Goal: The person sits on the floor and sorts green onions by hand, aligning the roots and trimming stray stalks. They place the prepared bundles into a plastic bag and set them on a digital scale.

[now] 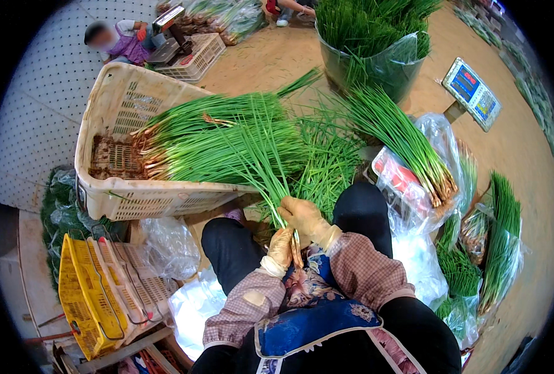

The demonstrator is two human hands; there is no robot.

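Both hands wear tan rubber gloves and meet in front of my lap. My left hand [279, 251] is closed near the root end of a few spring onions [268, 182]. Just above it, my right hand [307, 220] wraps round the same stalks. Their green tops lean up and left, over the large pale plastic crate [158, 198]. In that crate lies a thick layer of spring onions [218, 140], white ends to the left. Loose green leaves [327, 159] are heaped beyond my hands. My fingertips are partly hidden.
A spring onion bunch [408, 149] lies on a plastic-covered scale, its display [471, 93] to the right. Behind stands a tub of greens [377, 68]. Yellow crate [83, 299] lower left; bagged onions [501, 237] right. Another person [124, 42] sits at far left.
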